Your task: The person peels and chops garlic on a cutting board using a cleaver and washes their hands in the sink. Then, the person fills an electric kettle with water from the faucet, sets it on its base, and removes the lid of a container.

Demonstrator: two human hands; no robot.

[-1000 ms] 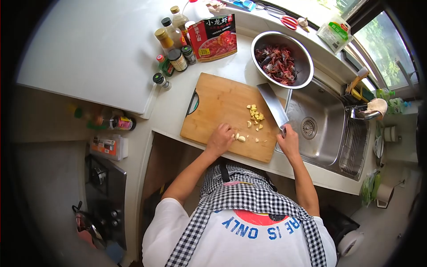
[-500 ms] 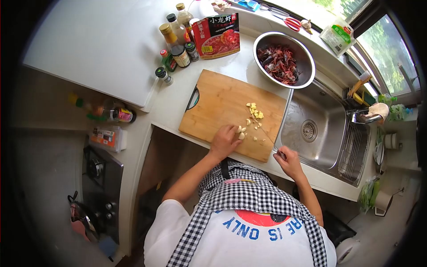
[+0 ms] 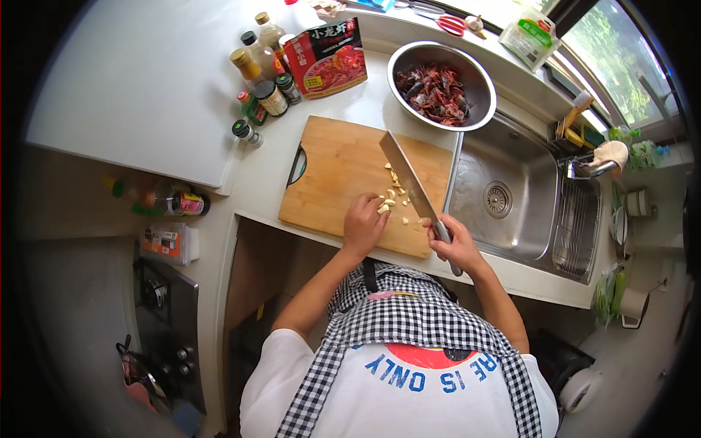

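Observation:
A kitchen cleaver is gripped by its handle in my right hand, its blade slanting up and leftward over the wooden cutting board. My left hand rests at the board's near edge, with its bent fingertips closed against several peeled garlic cloves. Smaller garlic pieces lie loose between my hands. Yellow chopped pieces, perhaps ginger, sit farther back, partly hidden by the blade.
Behind the board stands a steel bowl of crayfish. A sink adjoins the board on the right. Sauce bottles and a red seasoning packet stand back left; red-handled scissors lie on the windowsill.
My right hand has brought the cleaver up and leftward, turning its broad blade face into view over the yellow pieces. My left hand stays by the garlic. The whole view has shifted slightly.

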